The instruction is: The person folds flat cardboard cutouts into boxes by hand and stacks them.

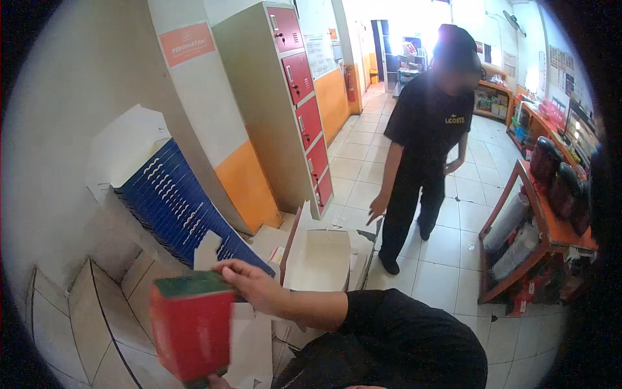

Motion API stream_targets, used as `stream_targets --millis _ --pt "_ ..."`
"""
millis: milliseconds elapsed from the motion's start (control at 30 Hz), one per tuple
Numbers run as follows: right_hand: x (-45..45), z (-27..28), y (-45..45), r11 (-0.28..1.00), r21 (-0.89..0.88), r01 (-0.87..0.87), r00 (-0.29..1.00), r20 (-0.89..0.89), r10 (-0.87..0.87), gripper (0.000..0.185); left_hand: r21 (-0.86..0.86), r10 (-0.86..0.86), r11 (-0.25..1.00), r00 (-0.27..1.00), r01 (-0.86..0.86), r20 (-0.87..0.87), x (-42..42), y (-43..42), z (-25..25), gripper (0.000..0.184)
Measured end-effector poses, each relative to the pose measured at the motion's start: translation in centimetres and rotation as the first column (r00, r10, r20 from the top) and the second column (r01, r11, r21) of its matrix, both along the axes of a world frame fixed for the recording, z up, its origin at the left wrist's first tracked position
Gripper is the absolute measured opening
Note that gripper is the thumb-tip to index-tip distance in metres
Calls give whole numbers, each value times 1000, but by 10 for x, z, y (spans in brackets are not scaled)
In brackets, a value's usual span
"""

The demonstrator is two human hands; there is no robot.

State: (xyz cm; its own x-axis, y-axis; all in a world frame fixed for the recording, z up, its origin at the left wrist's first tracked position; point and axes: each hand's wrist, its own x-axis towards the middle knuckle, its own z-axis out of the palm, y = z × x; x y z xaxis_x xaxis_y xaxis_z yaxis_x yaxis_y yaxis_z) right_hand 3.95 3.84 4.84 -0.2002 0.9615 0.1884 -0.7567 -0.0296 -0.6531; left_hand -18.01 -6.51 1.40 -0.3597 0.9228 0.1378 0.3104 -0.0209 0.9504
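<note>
A red box with a dark green top [194, 324] is held up at the lower left. My right hand [249, 280] pinches its upper right edge. At the bottom edge of the view, my left hand [219, 381] shows only in part, gripping the underside of the same box. Behind the box leans a tall stack of dark blue folded cartons [178, 201] with white wavy marks. An open, cream-coloured box [317, 259] stands beyond my right forearm, with its inside facing up.
A person in black [431, 110] stands ahead, one hand lowered toward the counter. Red-doored lockers [301, 78] rise behind the open box. At right, an orange shelf [551, 220] holds dark jars and wrapped rolls. Tiled steps [91, 311] are at lower left.
</note>
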Motion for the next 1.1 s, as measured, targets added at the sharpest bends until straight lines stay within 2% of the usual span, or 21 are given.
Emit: stream_targets --millis 33,67,100,133,233,333,433,533,567,633,733,833,933,1033,1100 --pt "-8 -6 -2 951 310 1 993 110 -37 49 4 13 1000 1000 -13 9 2 0 1 32" --pt "-18 -14 -5 808 588 -35 974 201 -104 65 7 33 999 999 -33 2 1 -2 2 32" --pt "-23 -12 -20 727 663 -181 849 478 -224 71 7 38 999 999 -38 -1 2 -4 1 32" --pt "-28 -10 -36 651 676 -346 636 679 -367 78 17 46 999 999 -46 -4 7 -2 4 32" --pt "-60 -36 -54 551 831 -71 673 448 -589 69 27 84 996 996 -83 -23 14 -5 4 32" --pt "-47 -28 -40 819 458 -347 467 841 -273 52 26 131 991 991 -131 -23 18 -6 7 32" --pt "-35 -31 -35 943 274 -189 742 669 -45 32 -9 199 980 980 -199 -19 22 -7 14 33" --pt "-38 -43 -28 971 192 -140 885 464 36 23 -58 271 961 962 -271 -16 28 -7 24 33" --pt "-37 -44 -31 941 336 -41 819 550 -160 21 -56 276 959 961 -278 -28 30 -7 26 33" --pt "-33 -37 -41 777 624 84 591 597 -543 18 1 254 967 964 -255 -78 32 -6 28 32" --pt "-32 -39 -39 398 886 -238 498 463 -734 19 172 147 979 959 -106 -242 34 -2 29 28" --pt "-30 -36 -31 300 842 -448 441 500 -745 26 293 61 954 922 58 -383 35 0 24 26" --pt "-38 -31 -38 391 883 -260 442 468 -765 27 289 -7 949 921 130 -390 40 4 11 25" --pt "-48 -40 -40 359 928 -96 425 365 -828 24 283 -56 945 931 167 -361 38 5 1 24" --pt "-50 -44 -40 465 857 -222 423 514 -746 24 283 -89 940 936 193 -340 35 7 -4 24"
